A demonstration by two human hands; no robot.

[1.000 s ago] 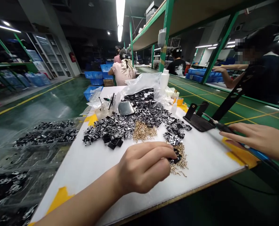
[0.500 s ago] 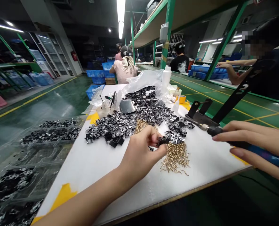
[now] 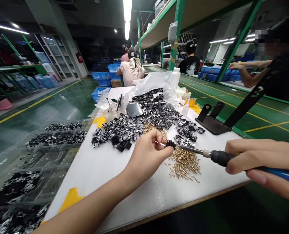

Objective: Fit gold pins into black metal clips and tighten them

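My left hand [image 3: 150,151] is closed in a pinch around a small black part [image 3: 170,144] above the table. With my right hand [image 3: 258,162] I grip a soldering iron [image 3: 217,156] by its blue handle. Its metal shaft points left, and the tip end is at the black part; whether they touch I cannot tell. Below the shaft lies a heap of small bent gold-coloured pins [image 3: 185,164]. Beyond my left hand spreads a large pile of black and silver parts [image 3: 124,128], with more gold pins [image 3: 149,128] at its near side.
A black metal stand [image 3: 214,125] is at the table's right edge. A phone [image 3: 134,110], a cup of tools [image 3: 110,113], a white bottle [image 3: 175,78] and orange tape [image 3: 190,102] stand farther back. Compartmented plastic trays [image 3: 54,159] are at the left. Other people sit beyond and at right.
My right hand has brought the soldering iron from beside the stand leftward and nearer, its tip now at the black part. My left hand keeps its pinch. The view has shifted slightly.
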